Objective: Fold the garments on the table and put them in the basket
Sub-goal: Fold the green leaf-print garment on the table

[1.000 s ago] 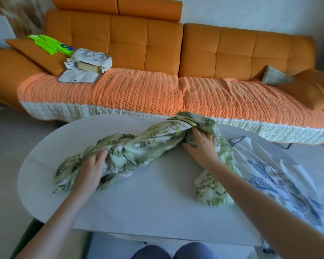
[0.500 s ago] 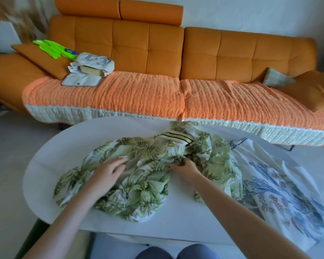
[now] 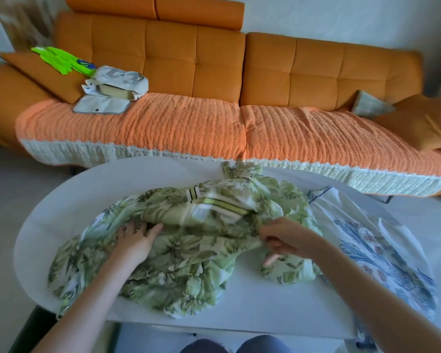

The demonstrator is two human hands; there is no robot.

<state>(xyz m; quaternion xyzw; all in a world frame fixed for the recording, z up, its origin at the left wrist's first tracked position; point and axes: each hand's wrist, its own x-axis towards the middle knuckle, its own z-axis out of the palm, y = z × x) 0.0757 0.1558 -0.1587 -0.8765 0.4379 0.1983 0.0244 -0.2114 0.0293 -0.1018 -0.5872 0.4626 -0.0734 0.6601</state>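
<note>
The green garment (image 3: 189, 253) was pressed by the flat left hand (image 3: 135, 239) and pinched by the right hand (image 3: 285, 238). It was judged limp and light; its edges were advised for holding.

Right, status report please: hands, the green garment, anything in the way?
Left hand flat on green leaf-print garment. Right hand pinching its fabric. Garment crumpled, unfolded on table. White-and-blue garment alongside right; no basket in view.

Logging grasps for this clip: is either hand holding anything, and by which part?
The right hand pinches a fold of the green leaf-print garment; the left hand only rests flat on it.
</note>
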